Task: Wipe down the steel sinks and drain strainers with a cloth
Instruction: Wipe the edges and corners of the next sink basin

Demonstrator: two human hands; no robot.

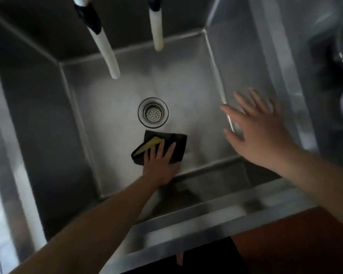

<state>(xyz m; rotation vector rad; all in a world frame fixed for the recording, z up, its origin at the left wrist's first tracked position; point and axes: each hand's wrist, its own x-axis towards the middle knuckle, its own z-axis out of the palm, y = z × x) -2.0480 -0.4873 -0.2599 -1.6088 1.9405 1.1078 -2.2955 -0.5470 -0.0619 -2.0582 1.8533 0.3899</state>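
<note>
Inside the steel sink (111, 107), left hand (158, 165) presses cloth (176, 143) near strainer (153, 112).

A person at work, seen from above: 2 bare forearms, uncovered from elbow to wrist, with no sleeve cuff reaching into view. The left hand (159, 162) and the right hand (259, 133) wear no gloves, rings, watch or wristband that can be made out; motion blur softens the right one, so fine detail there is uncertain. Low in the picture, dark clothing, apparently black, covers the body, and a small bare part, probably a foot, shows at its lower edge.
</note>
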